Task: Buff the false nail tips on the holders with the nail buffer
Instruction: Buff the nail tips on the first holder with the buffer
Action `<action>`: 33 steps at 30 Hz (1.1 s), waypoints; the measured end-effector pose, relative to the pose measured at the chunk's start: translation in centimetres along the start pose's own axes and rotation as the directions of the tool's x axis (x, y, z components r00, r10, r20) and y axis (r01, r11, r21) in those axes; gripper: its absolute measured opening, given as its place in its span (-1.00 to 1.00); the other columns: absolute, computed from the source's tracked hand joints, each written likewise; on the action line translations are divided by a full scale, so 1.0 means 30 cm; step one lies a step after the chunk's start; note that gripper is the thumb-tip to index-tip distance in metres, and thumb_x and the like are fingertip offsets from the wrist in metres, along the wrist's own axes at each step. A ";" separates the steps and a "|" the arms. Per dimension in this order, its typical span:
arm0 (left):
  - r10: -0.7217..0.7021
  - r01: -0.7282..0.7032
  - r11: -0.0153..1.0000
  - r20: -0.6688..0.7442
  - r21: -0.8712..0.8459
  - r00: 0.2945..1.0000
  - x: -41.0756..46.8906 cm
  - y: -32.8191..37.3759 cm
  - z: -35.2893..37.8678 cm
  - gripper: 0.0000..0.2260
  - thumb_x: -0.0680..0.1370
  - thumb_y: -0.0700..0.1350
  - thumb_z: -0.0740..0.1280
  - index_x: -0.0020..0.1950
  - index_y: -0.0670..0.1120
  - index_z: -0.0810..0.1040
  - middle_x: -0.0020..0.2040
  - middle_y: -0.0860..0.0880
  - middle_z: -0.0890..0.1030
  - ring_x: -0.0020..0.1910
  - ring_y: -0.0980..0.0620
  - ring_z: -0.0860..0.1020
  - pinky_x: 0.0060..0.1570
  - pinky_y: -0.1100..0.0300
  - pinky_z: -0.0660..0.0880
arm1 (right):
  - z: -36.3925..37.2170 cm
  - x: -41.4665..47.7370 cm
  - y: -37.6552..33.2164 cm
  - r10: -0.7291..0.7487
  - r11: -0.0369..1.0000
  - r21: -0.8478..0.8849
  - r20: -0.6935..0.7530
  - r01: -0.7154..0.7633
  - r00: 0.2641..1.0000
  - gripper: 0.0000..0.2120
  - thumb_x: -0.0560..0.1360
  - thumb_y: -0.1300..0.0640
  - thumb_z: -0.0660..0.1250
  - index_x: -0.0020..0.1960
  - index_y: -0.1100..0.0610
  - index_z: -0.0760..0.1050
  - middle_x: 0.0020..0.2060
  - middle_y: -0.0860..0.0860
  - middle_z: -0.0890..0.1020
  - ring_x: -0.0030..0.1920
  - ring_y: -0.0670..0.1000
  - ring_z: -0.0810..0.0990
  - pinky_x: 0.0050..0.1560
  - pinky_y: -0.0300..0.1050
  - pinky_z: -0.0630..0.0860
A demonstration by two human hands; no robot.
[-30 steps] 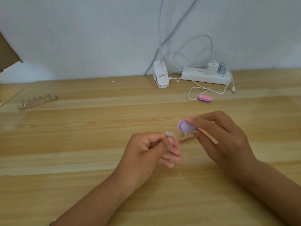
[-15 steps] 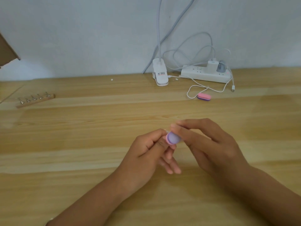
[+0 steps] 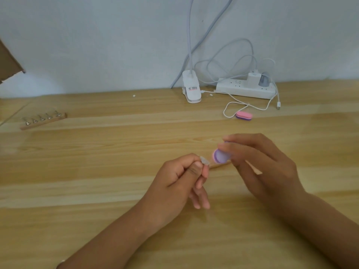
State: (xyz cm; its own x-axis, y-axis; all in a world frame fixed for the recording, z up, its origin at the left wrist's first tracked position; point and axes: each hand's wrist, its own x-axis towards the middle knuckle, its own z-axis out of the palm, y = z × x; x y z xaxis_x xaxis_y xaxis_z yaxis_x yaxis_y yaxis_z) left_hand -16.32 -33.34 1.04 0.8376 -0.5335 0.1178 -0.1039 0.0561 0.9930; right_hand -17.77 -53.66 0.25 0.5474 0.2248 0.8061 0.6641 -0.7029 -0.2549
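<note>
Pale wooden table [image 3: 97, 191] against a grey wall: the left hand [image 3: 174, 181] pinches a small clear false nail tip [image 3: 205, 160], and the right hand [image 3: 268, 167] grips a purple-and-pink oval nail buffer [image 3: 221, 157].
The tip pokes out just above the left thumb-and-forefinger pinch. The buffer sits just right of it, apart. The tip looks light, thin and springy, likely to flex or slip, so it is best held low under its base, leaving the top free. Half a second ago the buffer lay against the tip; it has now lifted off to the right.
</note>
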 end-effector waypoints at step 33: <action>0.395 -0.204 0.777 -0.210 0.595 0.894 -0.002 -0.004 -0.018 -0.95 0.44 -0.18 0.50 -0.14 -0.05 0.72 -0.29 0.08 0.63 -0.30 0.13 0.58 -0.32 0.21 0.50 | 0.028 -0.020 0.002 -0.021 1.000 0.007 0.112 0.020 0.993 -0.66 0.50 0.43 0.32 0.20 0.18 0.61 0.11 0.11 0.63 0.12 -0.01 0.62 0.18 -0.24 0.49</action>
State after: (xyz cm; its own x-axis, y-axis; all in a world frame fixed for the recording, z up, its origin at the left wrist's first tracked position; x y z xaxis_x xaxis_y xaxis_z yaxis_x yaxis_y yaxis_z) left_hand -16.06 -32.86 0.92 0.8203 -0.2780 0.4998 -0.5710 -0.3493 0.7429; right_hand -17.62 -53.27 -0.68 0.5874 0.3136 0.7461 0.6784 -0.6935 -0.2426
